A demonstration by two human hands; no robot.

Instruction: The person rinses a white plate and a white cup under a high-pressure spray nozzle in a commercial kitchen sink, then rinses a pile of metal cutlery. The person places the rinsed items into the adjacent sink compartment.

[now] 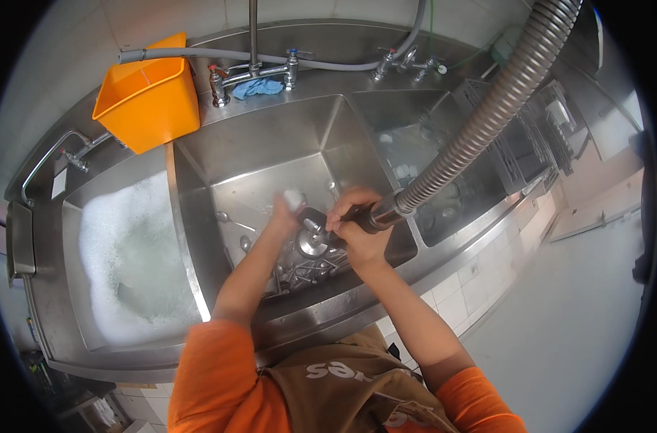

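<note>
Over the middle basin of a stainless steel sink (274,130), my right hand (361,222) is closed around the dark handle of a pre-rinse spray nozzle (313,221). The nozzle points left towards my left hand (286,211), which is blurred and holds a small whitish item (294,199) that I cannot make out exactly. Below the nozzle a round metal item (312,243) lies in the basin. Piled cutlery (307,270) lies near the front wall, and several spoons (236,222) are scattered on the basin floor.
At left is a basin of foamy water (150,270). An orange plastic bin (155,108) stands behind it. A blue cloth (258,87) lies by the taps. The right basin (409,140) holds water and submerged items. The flexible metal hose (485,113) crosses from the upper right.
</note>
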